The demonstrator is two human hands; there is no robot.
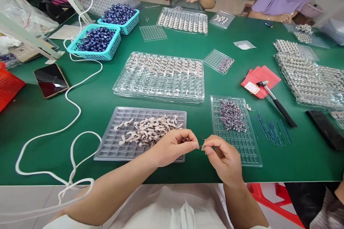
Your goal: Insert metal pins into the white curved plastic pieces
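Observation:
My left hand is closed in a pinch over the right edge of a grey compartment tray. My right hand pinches close beside it, and thin wires run between the two sets of fingertips. Any part at the wires' ends is mostly hidden by my fingers. Whitish earbud shells with short stems lie heaped in the tray. Just beyond my right hand, a clear tray carries a pile of small wired components.
Ahead lies a stack of clear blister trays partly filled with round parts. Turquoise baskets hold dark blue pieces. A hammer, red packets and a phone lie around. A white cable loops at left. Co-workers sit opposite.

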